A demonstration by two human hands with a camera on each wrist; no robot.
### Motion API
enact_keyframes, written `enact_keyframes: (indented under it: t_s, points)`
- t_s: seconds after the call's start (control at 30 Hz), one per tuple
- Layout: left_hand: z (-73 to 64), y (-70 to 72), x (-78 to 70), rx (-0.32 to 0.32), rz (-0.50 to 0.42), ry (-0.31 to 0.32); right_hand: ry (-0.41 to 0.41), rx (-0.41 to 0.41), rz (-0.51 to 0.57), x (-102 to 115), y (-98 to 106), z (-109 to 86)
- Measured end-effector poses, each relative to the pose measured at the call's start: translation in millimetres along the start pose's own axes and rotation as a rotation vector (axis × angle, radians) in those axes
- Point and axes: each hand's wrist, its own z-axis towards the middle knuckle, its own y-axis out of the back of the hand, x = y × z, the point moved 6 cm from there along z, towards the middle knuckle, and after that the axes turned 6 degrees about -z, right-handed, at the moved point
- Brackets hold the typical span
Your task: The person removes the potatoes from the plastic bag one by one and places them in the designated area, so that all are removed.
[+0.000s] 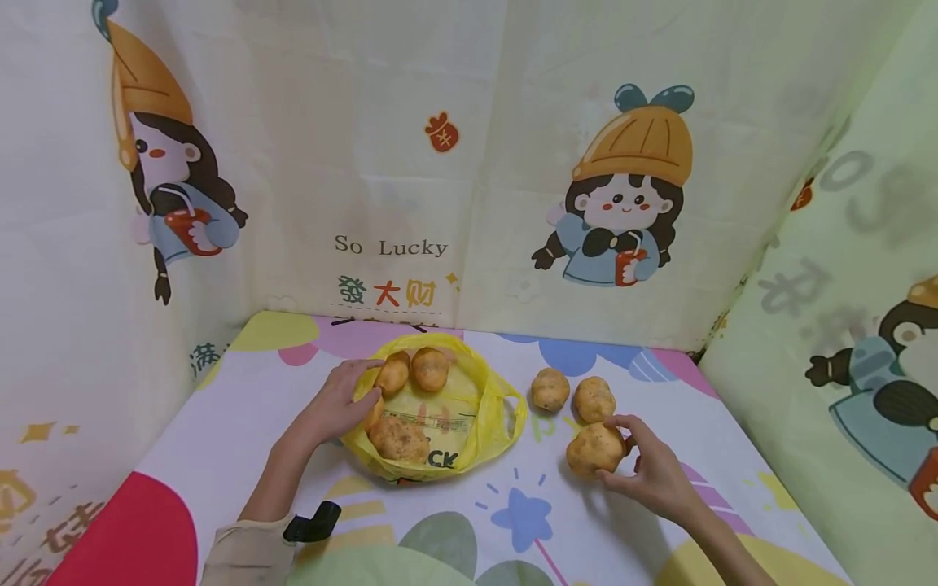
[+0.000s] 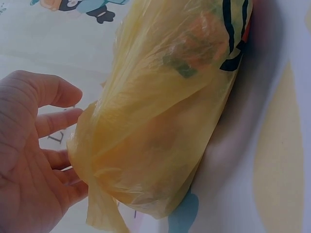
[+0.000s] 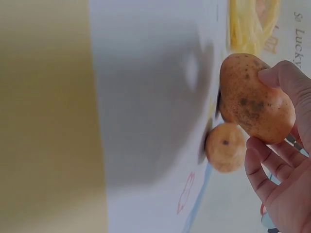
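My right hand (image 1: 652,472) pinches a potato (image 1: 595,449) between thumb and fingers, and the right wrist view shows that potato (image 3: 255,99) with dark specks, held off the table. At the left rim of a yellow plastic bag (image 1: 484,439) is my left hand (image 1: 340,400), its fingers reaching to the edge beside a potato (image 1: 392,373). In the left wrist view its fingers (image 2: 60,121) are spread and loosely bent against the bag (image 2: 146,131), gripping nothing visible. Inside the opened bag lie several potatoes, including a large one (image 1: 399,440) at the front.
Two potatoes, one on the left (image 1: 550,389) and one on the right (image 1: 594,399), rest on the table right of the bag. A colourfully printed cloth (image 1: 513,521) covers the table. Printed fabric walls (image 1: 498,203) stand behind and at both sides.
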Motion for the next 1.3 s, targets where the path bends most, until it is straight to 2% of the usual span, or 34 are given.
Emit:
enact_keyframes:
  t_s: [0.6,0.97,1.3]
  points:
    - [-1.1,4.2,0.4,0.0,0.004,0.005,0.003,0.045,-0.096,-28,24,-1.9]
    - [1.4,3.5,1.2,0.004,-0.002,-0.009,-0.049,0.078,-0.167,-47,36,2.4]
    - [1.2,3.9,0.7,-0.007,0.003,-0.032,-0.119,0.171,-0.174,-64,39,11.1]
